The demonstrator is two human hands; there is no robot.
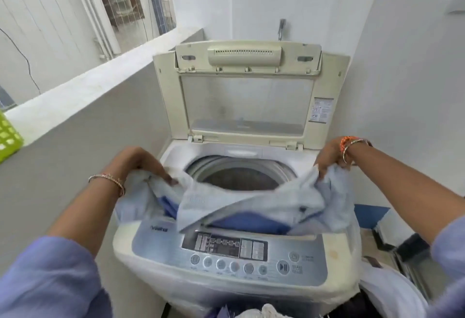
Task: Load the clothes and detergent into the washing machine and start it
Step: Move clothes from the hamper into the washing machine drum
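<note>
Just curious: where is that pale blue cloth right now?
The pale blue cloth is held by both hands over the washer's front rim, between drum opening and control panel.

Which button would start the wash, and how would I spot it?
Find the washing machine and its grey control panel at the front edge. Past the row of small round buttons, the start button is larger and bears a play-pause mark.

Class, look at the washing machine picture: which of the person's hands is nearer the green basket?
Left. The left hand grips the cloth at the washer's left edge, on the side of the green basket on the ledge. The right hand grips the cloth at the washer's right edge, farther away.
</note>
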